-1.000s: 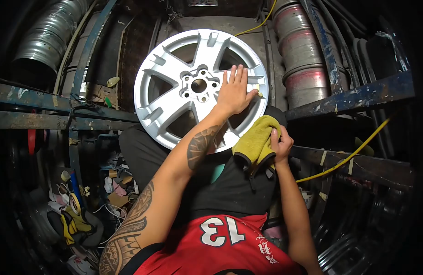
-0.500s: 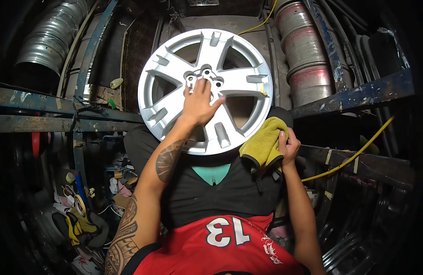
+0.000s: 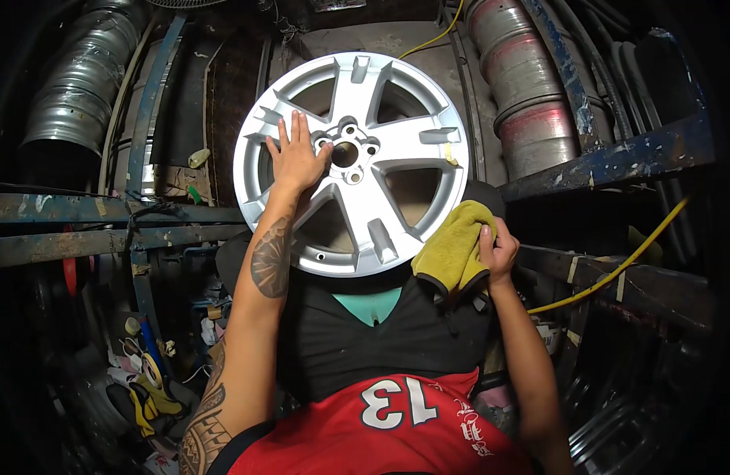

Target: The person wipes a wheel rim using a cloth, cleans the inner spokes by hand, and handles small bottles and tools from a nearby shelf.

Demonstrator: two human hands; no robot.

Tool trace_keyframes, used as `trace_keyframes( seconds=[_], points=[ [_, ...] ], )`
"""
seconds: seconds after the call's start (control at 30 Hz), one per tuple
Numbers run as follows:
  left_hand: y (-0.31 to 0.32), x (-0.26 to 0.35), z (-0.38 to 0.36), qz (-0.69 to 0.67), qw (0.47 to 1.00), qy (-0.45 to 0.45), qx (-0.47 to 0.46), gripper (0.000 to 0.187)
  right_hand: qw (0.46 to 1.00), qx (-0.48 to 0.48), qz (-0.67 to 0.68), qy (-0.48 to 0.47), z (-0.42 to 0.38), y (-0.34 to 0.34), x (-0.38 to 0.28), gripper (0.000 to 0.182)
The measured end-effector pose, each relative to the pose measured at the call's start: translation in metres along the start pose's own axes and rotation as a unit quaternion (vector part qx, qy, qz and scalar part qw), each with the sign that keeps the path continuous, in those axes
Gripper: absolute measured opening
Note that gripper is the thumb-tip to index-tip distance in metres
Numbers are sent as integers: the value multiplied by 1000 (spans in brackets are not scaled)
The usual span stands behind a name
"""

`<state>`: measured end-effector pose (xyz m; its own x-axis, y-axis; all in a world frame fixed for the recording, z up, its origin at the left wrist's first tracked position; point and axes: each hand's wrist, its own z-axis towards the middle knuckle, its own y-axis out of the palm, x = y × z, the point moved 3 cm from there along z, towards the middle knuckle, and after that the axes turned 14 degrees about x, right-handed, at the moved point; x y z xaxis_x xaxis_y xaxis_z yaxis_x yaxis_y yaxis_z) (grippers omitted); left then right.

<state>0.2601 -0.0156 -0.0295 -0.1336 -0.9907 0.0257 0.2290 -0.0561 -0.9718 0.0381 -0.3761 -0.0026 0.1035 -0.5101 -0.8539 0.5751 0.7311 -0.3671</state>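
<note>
A silver alloy wheel rim (image 3: 408, 138) rests face up by my lap, its centre bore and lug holes showing. My left hand (image 3: 298, 162) lies open on the rim's left spoke, fingers spread, with the thumb beside the hub. At the rim's lower right, my right hand (image 3: 501, 249) grips a yellow-green microfiber cloth (image 3: 452, 245) with dark edging. The cloth hangs in folds close to the rim's edge. A small bit of yellow tape (image 3: 450, 153) sticks to the rim's right side.
Stacked steel wheels (image 3: 531, 95) stand on the right, and more silver ones (image 3: 76, 103) on the left. Worn blue metal rails (image 3: 64, 208) flank me. A yellow hose (image 3: 618, 269) crosses at right. Rags and clutter (image 3: 151, 396) lie lower left.
My left hand has slid from the hub leftward onto the left spoke, uncovering the centre bore. The rim has turned slightly. My right hand stays with the cloth.
</note>
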Motion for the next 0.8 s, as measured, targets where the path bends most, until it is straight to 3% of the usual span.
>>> trace_keyframes(
  seconds=[0.23, 0.33, 0.47, 0.63, 0.73, 0.8],
  points=[
    [-8, 1, -5, -3, 997, 68, -33, 91, 1000, 1, 3, 4, -1, 2, 2, 21],
    [-15, 3, -11, -7, 992, 105, -64, 80, 1000, -10, 0, 3, 0, -1, 0, 20],
    [-10, 11, -33, -14, 994, 106, -27, 68, 1000, -21, -9, 12, -3, 0, -3, 20],
    [-20, 21, -44, -57, 996, 61, 32, 58, 998, -53, -26, 21, -4, 6, -15, 21],
    [-31, 17, -42, -167, 980, -28, 101, 59, 997, -64, -41, 11, -3, 9, -20, 21],
    [-29, 18, -39, -142, 983, -45, 107, 61, 997, -69, -46, 9, -2, 9, -19, 22]
  ],
)
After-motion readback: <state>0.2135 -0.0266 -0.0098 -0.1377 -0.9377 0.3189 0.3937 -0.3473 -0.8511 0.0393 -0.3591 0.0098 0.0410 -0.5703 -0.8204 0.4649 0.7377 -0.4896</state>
